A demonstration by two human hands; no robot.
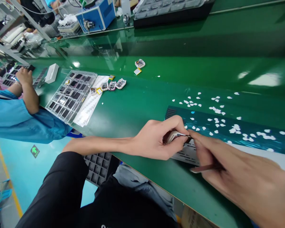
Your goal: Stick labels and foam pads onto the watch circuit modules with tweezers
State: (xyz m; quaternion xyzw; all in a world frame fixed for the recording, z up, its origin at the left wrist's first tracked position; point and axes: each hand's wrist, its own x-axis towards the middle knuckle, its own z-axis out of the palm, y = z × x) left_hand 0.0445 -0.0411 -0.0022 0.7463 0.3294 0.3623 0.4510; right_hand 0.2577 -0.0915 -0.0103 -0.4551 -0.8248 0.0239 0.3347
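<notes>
My left hand is closed around a small white device housing, gripped between thumb and fingers above the table. The fingers cover most of the housing. My right hand is closed too, its thumb and index fingertips pinched together at the housing's right end. Whatever lies between those fingertips is too small to make out. Out of the right hand's curled fingers pokes a slim dark tool, its tip pointing left. Beneath the hands lie a printed paper sheet and a dark teal strip scattered with small white round stickers.
Left on the green table stands a clear compartment tray of dark parts, beside several opened white housings. Another housing lies farther back. A black tray and blue box stand behind. A co-worker's arm is at left.
</notes>
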